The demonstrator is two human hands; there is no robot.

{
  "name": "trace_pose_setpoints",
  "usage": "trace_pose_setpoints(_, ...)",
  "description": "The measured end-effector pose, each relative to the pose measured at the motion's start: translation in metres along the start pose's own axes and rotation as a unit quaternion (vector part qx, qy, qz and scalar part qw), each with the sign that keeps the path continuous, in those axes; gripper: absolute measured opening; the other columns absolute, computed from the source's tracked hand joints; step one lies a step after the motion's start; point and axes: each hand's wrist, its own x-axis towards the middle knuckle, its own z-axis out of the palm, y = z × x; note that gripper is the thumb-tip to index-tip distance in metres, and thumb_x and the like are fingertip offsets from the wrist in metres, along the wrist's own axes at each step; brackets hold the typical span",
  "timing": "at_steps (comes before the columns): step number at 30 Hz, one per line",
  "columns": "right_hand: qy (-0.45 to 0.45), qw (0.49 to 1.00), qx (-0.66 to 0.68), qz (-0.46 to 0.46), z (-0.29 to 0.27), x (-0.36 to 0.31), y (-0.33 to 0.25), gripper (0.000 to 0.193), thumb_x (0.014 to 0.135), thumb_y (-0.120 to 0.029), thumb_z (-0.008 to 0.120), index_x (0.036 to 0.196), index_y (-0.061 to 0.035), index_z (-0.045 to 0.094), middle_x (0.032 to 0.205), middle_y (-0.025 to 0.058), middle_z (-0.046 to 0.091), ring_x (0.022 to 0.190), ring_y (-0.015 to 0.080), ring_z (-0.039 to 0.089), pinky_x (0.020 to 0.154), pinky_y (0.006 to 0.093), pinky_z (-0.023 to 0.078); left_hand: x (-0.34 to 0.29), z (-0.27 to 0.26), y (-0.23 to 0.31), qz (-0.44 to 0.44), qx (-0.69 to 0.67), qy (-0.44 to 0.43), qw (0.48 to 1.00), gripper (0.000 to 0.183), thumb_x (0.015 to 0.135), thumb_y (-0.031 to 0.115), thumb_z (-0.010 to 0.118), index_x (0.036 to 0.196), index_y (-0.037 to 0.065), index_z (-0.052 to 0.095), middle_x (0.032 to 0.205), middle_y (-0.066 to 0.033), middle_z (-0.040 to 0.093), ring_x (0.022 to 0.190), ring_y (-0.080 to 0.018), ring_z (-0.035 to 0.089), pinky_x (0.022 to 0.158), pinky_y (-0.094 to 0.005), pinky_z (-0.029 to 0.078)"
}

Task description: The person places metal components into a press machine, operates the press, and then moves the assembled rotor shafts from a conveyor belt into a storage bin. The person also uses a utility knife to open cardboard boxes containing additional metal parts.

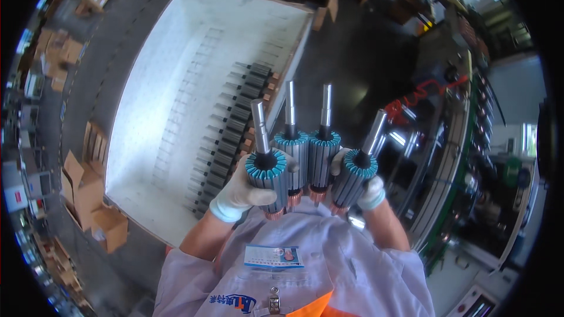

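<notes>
Head view: left fingers (262, 196) and right fingers (373, 186) curled round outer armatures (266, 167), grip on inner armatures (321, 157) unclear.

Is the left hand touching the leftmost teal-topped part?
Touching. The head view shows the left hand with its fingers wrapped around the leftmost teal-topped part.

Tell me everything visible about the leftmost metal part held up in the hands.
The leftmost part tilts slightly, its shiny, stepped, metal-looking shaft uppermost. Below come a black collar, a ring of teal pieces, a ridged dark-grey cylindrical body and a copper-coloured lower end. The gloved left hand grips it, thumb across the body.
</notes>
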Motion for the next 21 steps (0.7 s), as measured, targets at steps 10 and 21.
trace_pose_setpoints(10, -0.149, 0.977, 0.022, 0.151, -0.049, 0.17, -0.035, 0.074, 0.064, -0.053, 0.084, 0.103, 0.0058, 0.061, 0.101, 0.0149, 0.06, 0.095, 0.0238, 0.063, 0.078, 0.0313, 0.054, 0.064, -0.066, 0.005, 0.166, -0.037, 0.064, 0.983, 0.07, 0.061, 0.033, 0.087, 0.116, -0.004, 0.062, 0.108, -0.0101, 0.065, 0.096, -0.0188, 0.065, 0.084, -0.0307, 0.051)
trace_pose_setpoints(21, -0.169, 0.916, -0.042, 0.362, -0.139, 0.393, -0.054, 0.062, 0.082, -0.035, 0.078, 0.127, 0.0004, 0.056, 0.106, 0.0125, 0.068, 0.09, 0.0207, 0.069, 0.08, 0.0332, 0.058, 0.188, -0.094, 0.018, 0.257, -0.261, 0.324, 0.873, 0.075, 0.065, 0.028, 0.084, 0.127, -0.002, 0.054, 0.116, -0.0133, 0.061, 0.109, -0.0324, 0.066, 0.092, -0.0445, 0.058)
